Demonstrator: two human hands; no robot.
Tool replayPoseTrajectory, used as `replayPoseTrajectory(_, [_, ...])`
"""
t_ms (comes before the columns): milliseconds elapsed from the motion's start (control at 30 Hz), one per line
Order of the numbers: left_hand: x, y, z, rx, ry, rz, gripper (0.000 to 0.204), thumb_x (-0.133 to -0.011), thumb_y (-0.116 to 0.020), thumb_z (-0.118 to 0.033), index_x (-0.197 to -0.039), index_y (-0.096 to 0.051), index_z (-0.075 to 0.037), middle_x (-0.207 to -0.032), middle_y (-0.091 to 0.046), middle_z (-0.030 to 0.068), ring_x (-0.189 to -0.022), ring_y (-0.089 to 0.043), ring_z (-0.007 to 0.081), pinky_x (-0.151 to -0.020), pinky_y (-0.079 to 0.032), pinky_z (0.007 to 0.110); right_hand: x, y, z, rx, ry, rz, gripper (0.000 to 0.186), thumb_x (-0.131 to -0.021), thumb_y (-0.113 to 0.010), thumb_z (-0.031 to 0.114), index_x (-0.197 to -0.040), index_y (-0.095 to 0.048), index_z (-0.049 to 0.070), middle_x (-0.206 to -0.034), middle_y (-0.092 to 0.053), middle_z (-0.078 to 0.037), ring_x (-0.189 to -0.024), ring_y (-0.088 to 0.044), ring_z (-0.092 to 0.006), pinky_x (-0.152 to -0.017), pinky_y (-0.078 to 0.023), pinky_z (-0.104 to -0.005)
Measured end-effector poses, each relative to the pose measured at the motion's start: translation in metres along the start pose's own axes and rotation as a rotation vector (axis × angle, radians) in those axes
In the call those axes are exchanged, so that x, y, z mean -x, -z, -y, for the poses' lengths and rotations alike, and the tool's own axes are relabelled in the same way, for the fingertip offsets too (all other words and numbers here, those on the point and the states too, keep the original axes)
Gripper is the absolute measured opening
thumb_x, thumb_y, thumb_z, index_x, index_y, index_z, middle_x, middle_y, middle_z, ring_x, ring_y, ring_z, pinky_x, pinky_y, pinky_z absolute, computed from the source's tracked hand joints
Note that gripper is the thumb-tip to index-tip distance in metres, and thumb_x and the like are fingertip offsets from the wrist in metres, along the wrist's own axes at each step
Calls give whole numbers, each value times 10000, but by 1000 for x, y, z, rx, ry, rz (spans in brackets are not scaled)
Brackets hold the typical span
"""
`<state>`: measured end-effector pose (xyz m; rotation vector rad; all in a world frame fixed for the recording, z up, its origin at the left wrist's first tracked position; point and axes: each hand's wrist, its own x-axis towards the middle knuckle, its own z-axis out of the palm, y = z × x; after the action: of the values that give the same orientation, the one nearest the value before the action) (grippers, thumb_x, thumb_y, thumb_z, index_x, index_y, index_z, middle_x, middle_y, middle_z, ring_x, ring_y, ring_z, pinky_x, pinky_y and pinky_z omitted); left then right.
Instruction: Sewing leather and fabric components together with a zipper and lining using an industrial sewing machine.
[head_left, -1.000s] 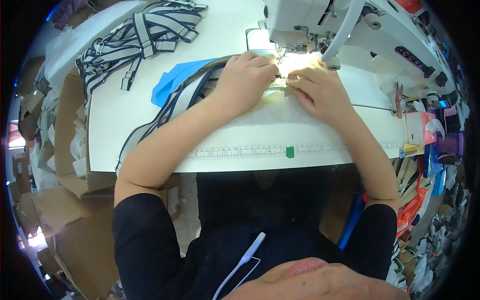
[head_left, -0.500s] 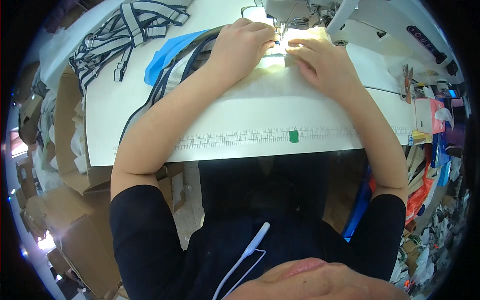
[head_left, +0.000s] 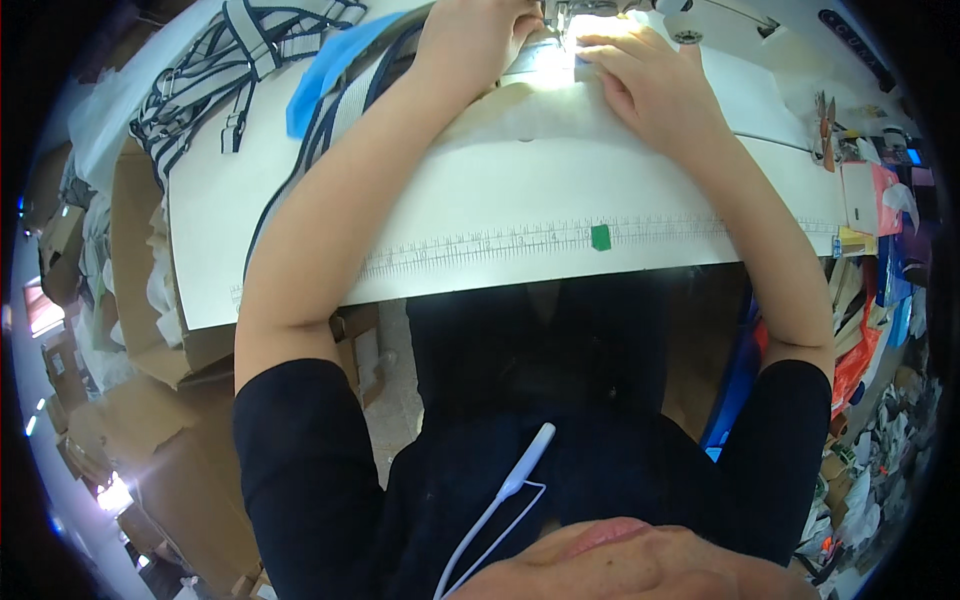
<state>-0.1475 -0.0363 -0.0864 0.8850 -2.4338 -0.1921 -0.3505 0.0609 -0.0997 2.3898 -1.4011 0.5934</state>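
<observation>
My left hand (head_left: 478,42) is at the upper middle, left of the sewing machine's presser foot area (head_left: 566,14). Its fingers are curled and pinched together, and what they hold cannot be made out. To the right of the foot, my right hand (head_left: 655,85) lies low with its fingers stretched toward the brightly lit needle spot. Glare washes out whatever is under those fingertips. A grey-and-navy striped webbing strap (head_left: 352,103) runs beneath my left forearm, beside a bright blue piece of material (head_left: 325,78).
A tangle of striped straps with buckles (head_left: 215,75) lies at the table's far left. A ruler scale (head_left: 480,241) with a green mark (head_left: 600,237) follows the near edge. Scissors (head_left: 826,130) and a tissue box (head_left: 868,195) are at right; an open cardboard box (head_left: 150,270) stands left.
The view has shifted, so the table, machine and both hands appear higher in the picture. My left hand stays curled left of the foot; my right fingers remain extended at its right.
</observation>
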Motion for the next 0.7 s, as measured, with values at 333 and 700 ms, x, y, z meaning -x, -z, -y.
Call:
replayPoseTrajectory(333, [-2, -10, 14, -31, -63, -12, 189, -847, -638, -189, -907, -730, -35, -902, -699, 132, -909, -635, 338, -849, -499, 419, 4, 0, -1, 107, 21, 89, 232, -967, -546, 190, -1183, -632, 182, -1281, -618, 46, -1211, -539, -157, -1082, -309, -539])
replayPoseTrajectory(700, [-1, 12, 18, 51, -114, 95, 199, -860, -595, -140, -951, -703, 1, -979, -689, 184, -977, -625, 364, -880, -488, 431, 5, 15, -8, -80, 20, 143, 324, -863, -685, 357, -1125, -649, 169, -1158, -656, 0, -1139, -572, -179, -1034, -307, -590])
